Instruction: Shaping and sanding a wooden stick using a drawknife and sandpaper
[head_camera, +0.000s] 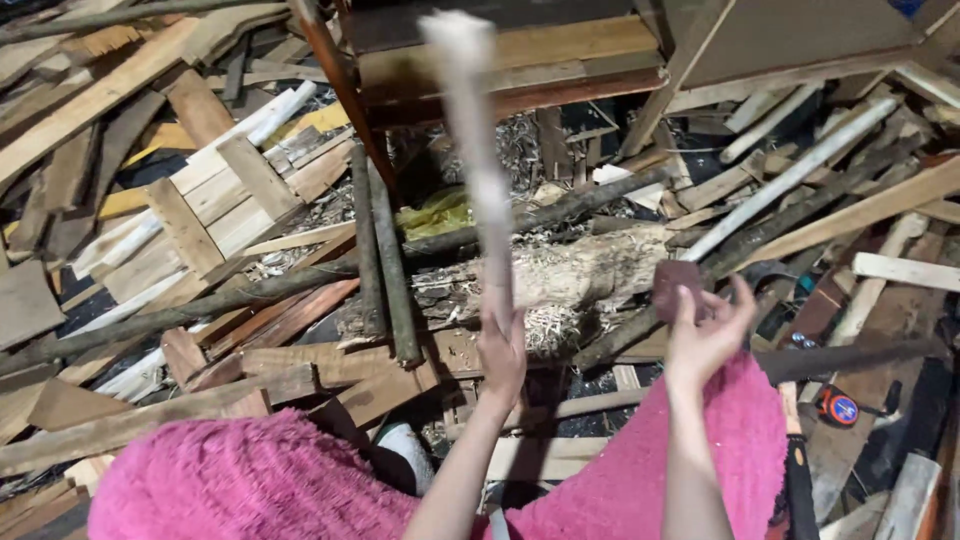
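Our left hand (502, 350) grips the pale stick (478, 150) upright; it rises above our fingers. Our right hand (705, 335) pinches a sandpaper piece (677, 280) beside it, not yet touching; smoothing seems unfinished.

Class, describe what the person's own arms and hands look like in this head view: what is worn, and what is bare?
Both forearms are bare, with no sleeves showing. The left hand and right hand wear no gloves, and no rings or watch can be seen. Fluffy pink fabric covers the lap below the arms.
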